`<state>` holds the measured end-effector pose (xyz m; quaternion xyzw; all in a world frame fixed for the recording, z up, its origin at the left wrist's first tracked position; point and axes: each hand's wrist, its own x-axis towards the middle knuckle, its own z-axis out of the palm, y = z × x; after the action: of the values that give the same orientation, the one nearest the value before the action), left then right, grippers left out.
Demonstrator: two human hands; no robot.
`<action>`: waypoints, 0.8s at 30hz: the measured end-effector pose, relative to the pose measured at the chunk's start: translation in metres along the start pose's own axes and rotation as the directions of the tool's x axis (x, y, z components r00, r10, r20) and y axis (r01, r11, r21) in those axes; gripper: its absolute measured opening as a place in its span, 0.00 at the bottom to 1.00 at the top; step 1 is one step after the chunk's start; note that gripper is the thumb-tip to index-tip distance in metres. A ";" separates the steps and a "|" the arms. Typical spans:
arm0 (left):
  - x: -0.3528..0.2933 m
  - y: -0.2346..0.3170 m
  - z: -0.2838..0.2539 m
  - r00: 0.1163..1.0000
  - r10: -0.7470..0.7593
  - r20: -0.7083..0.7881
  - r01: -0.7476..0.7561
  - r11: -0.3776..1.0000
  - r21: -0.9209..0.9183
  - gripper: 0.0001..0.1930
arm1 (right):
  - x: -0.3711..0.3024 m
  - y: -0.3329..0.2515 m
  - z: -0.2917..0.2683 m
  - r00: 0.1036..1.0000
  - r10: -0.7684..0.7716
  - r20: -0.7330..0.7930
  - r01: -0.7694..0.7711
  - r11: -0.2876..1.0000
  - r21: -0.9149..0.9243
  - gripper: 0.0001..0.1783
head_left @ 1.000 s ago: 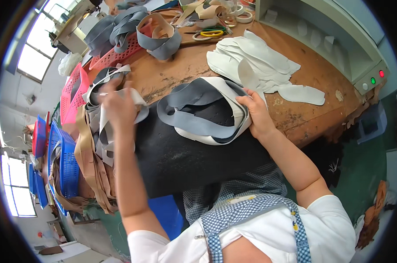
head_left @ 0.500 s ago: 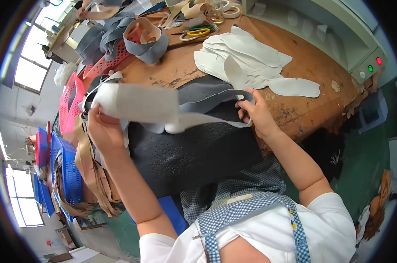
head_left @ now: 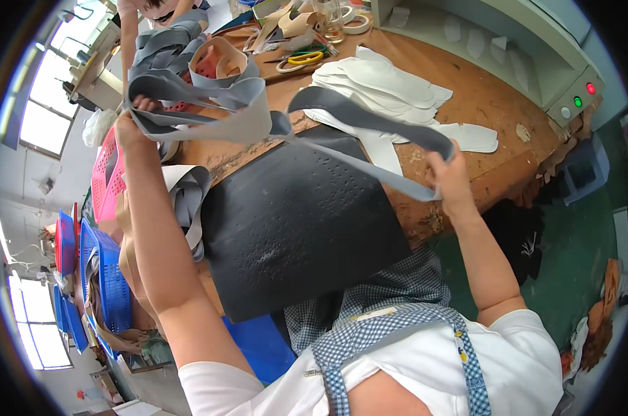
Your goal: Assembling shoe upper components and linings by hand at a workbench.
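A long chain of grey, leather-like strips (head_left: 248, 119), pale on one face and dark on the other, hangs between my hands in loops. My left hand (head_left: 135, 119), raised at the left, is closed on a looped bundle of them; the strips partly hide its fingers. At the right, my right hand (head_left: 452, 179) grips the far loop, somewhat blurred. Below the strips lies a black mat (head_left: 307, 229) with many small punched holes. Beyond it, a pile of white cut pieces (head_left: 376, 83) rests on the brown worktable (head_left: 491, 104).
Yellow-handled scissors (head_left: 306, 59), tape rolls (head_left: 355, 25) and a glass jar (head_left: 330, 24) stand at the back. More coiled grey strips (head_left: 165, 52) lie near another person's arm (head_left: 128, 35). Pink (head_left: 105, 166) and blue baskets (head_left: 109, 270) are at left; a lit-button machine (head_left: 563, 90) at right.
My left hand has moved up and away with the strips, and my right hand has shifted right and slightly down. The strips now stretch above the mat, uncovering it; another person's arms show at the back.
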<state>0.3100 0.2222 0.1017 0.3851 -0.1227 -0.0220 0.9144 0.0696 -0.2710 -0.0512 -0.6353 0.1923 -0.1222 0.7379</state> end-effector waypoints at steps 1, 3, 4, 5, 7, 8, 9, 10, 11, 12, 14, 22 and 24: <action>0.006 -0.033 0.008 0.981 0.100 -0.166 -0.074 0.985 0.159 0.04 | 0.009 0.001 -0.023 0.999 -0.004 -0.037 0.005 1.000 0.022 0.14; 0.001 -0.008 -0.024 0.998 0.014 0.065 -0.017 0.999 0.044 0.04 | 0.013 0.000 -0.039 0.999 -0.046 -0.026 0.048 0.998 0.050 0.15; -0.002 0.005 -0.037 0.950 -0.081 0.301 0.105 0.992 -0.065 0.05 | 0.015 0.002 -0.042 0.996 -0.076 -0.044 0.079 0.995 0.058 0.15; 0.001 -0.018 -0.030 0.946 -0.087 0.312 0.120 0.989 -0.087 0.05 | 0.018 0.004 -0.056 0.994 -0.082 -0.066 0.085 0.996 0.040 0.15; -0.009 -0.049 -0.022 0.986 -0.162 -0.029 0.162 0.987 -0.003 0.06 | 0.019 0.001 -0.074 0.992 0.023 -0.124 -0.013 0.997 0.076 0.14; -0.009 -0.049 -0.023 0.987 -0.160 -0.031 0.160 0.987 -0.004 0.06 | 0.021 -0.004 -0.079 0.992 0.023 -0.121 -0.014 0.997 0.075 0.14; -0.009 -0.049 -0.021 0.984 -0.160 -0.079 0.161 0.987 0.006 0.07 | 0.022 -0.011 -0.084 0.983 0.007 -0.185 0.010 0.996 0.092 0.11; -0.011 -0.038 -0.023 0.980 -0.152 -0.130 0.157 0.987 0.028 0.07 | 0.023 -0.014 -0.087 0.971 -0.003 -0.239 0.033 0.993 0.118 0.08; -0.013 -0.015 -0.031 0.972 -0.022 -0.236 0.035 0.998 0.050 0.09 | 0.032 -0.013 -0.114 0.962 -0.006 -0.273 0.042 0.991 0.127 0.06; -0.027 0.038 -0.053 0.999 -0.032 -0.044 0.034 0.999 0.042 0.12 | 0.046 -0.007 -0.139 0.960 0.001 -0.279 0.046 0.986 0.163 0.04; -0.040 0.076 -0.053 0.889 -0.374 0.264 0.381 0.924 0.027 0.14 | 0.051 -0.017 -0.161 0.967 -0.114 -0.227 0.151 0.976 0.154 0.07; -0.019 -0.040 0.105 0.940 -0.048 -0.339 0.241 0.796 0.555 0.14 | -0.003 -0.110 -0.080 0.970 -0.215 0.115 0.224 0.972 -0.073 0.31; -0.008 -0.018 0.097 0.975 -0.161 -0.151 0.215 0.846 0.488 0.10 | -0.007 -0.123 -0.068 0.948 -0.246 0.202 0.267 0.960 -0.084 0.36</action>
<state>0.2795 0.1429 0.1527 0.6200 -0.0380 -0.0585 0.7815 0.0417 -0.3485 0.0626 -0.7034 0.0435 -0.1452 0.6944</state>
